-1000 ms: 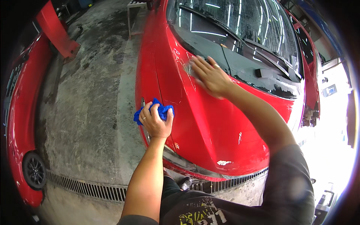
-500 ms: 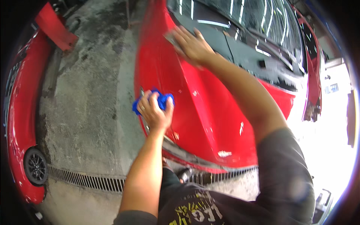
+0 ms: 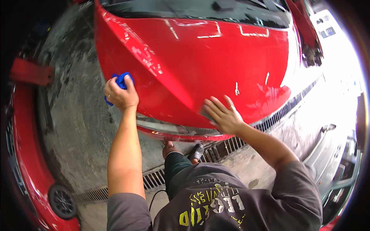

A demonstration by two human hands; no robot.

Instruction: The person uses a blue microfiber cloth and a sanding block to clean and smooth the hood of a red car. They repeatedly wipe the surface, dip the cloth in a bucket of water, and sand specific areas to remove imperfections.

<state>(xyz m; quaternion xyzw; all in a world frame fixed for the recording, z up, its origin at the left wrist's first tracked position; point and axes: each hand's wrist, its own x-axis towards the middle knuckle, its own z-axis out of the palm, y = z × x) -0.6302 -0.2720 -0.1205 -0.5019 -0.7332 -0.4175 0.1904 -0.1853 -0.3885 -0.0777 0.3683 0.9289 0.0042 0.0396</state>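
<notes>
A bunched blue cloth is in my left hand, the fingers closed round it at the left edge of the red car hood. My right hand lies over the front part of the hood, its fingers nearly straight and slightly blurred. Under those fingers a flat grey pad shows at one side, pressed to the paint; most of it is hidden, so its exact kind is unclear. Glossy light reflections run across the hood.
The windshield borders the hood at the far side. A floor grate crosses the concrete by my feet. Another red car with a dark wheel stands at the left, and a vehicle is at the right.
My right hand with the pad has come from beside the windshield to the hood's front. My left hand remains on the blue cloth near the hood's left edge. The view has shifted.
</notes>
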